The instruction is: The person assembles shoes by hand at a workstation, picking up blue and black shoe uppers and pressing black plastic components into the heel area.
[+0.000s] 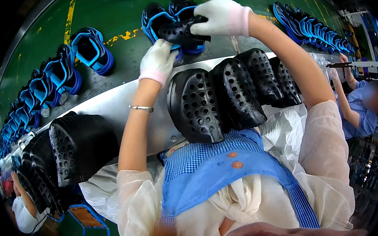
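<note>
1. We hold the black perforated piece (178, 34) above the openings of the nearest pair of shoes (147, 22), partly covering them.
2. Our white-gloved right hand (216, 18) is clamped on the piece's right end, thumb and fingers opposed. Our left hand (158, 60) has its fingers curled at the piece's near left edge; we cannot tell whether they pinch it, the shoe behind, or neither.
3. To handle it well, we judge, we should grip by the rim, keep the piece level and use the left hand to steady the shoe so neither twists.
4. The piece looks like moulded plastic: glossy, curved, dotted with round holes. The shoes pair dark uppers with bright blue collars and soles.
5. Nearer our body, stacks of matching black pieces (194, 104) nest upright beside a smooth metal ledge (112, 102); more stacks (84, 144) stand to the left.
6. Beyond, a left row of shoes (59, 75) and a right row (315, 30) line the flat green surface (114, 17).
</note>
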`<state>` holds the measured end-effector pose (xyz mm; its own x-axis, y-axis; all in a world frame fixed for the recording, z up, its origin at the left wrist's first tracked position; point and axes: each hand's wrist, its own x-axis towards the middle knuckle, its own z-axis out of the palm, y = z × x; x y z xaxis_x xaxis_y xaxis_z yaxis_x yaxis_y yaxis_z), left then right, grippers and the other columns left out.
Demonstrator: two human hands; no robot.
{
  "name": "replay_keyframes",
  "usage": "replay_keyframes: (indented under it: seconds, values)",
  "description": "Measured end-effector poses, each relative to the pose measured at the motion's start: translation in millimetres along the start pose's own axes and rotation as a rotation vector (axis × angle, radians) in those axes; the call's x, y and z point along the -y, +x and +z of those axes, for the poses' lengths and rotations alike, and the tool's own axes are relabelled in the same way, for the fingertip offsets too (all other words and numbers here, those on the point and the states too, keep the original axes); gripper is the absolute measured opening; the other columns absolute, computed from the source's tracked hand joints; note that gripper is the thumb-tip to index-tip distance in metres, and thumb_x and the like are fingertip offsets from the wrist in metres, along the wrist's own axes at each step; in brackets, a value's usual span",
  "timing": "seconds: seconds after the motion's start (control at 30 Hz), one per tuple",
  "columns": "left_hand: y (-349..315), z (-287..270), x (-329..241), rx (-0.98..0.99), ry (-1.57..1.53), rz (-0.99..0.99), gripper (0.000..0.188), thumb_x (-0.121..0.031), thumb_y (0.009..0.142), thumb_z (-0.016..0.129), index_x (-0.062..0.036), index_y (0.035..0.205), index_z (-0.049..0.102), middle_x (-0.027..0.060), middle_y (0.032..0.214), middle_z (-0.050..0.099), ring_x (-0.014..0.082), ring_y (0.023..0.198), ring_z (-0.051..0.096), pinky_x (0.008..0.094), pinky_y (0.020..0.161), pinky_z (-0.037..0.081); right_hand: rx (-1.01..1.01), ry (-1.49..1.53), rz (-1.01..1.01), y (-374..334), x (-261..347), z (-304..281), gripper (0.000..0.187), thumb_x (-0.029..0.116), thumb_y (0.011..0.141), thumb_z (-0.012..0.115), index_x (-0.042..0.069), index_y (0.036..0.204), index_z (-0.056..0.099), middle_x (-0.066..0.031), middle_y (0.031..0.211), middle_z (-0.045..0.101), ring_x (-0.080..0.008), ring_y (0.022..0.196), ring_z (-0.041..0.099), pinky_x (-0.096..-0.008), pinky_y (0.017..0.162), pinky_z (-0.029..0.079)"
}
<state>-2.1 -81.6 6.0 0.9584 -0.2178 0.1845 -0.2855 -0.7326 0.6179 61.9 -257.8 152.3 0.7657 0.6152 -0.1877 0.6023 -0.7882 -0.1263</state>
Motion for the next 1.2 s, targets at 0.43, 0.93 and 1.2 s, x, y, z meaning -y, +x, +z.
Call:
replay_keyframes:
  seconds: [0.43,0.93,1.2]
  values:
    - [28.7,6.6,-17.4,0.187,0.078,-0.169,0.033,-0.033,0.082,0.06,-0.0089,0.104,0.063,0.0137,0.108,0.06,0.0324,0.096,0.059,0.0421,0.081,0.049,0.188,-0.393,0.036,79.3,32.5,68.0,0.022,0.021,0.08,0.057,0.006,0.091,0.069,-0.0128,0.09,0.068,-0.0292,0.084,0.066,-0.0396,0.073,0.052]
    - [48.8,18.3,-0.3,0.441,0.124,-0.121,0.039,-0.036,0.076,0.059,-0.0074,0.102,0.065,0.0162,0.106,0.063,0.0327,0.097,0.059,0.0388,0.086,0.048,0.312,-0.424,-0.032,84.7,33.4,52.7,0.026,0.012,0.077,0.06,0.008,0.101,0.069,-0.0115,0.103,0.067,-0.0278,0.093,0.065,-0.0365,0.078,0.052]
    - [53.2,18.6,-1.5,0.46,0.186,-0.131,0.043,-0.038,0.078,0.058,-0.0097,0.109,0.062,0.0195,0.103,0.063,0.0354,0.092,0.06,0.0403,0.084,0.048,0.227,-0.298,-0.029,90.2,30.2,56.4,0.027,0.013,0.076,0.059,0.005,0.1,0.067,-0.0114,0.101,0.067,-0.0281,0.091,0.066,-0.0396,0.075,0.052]
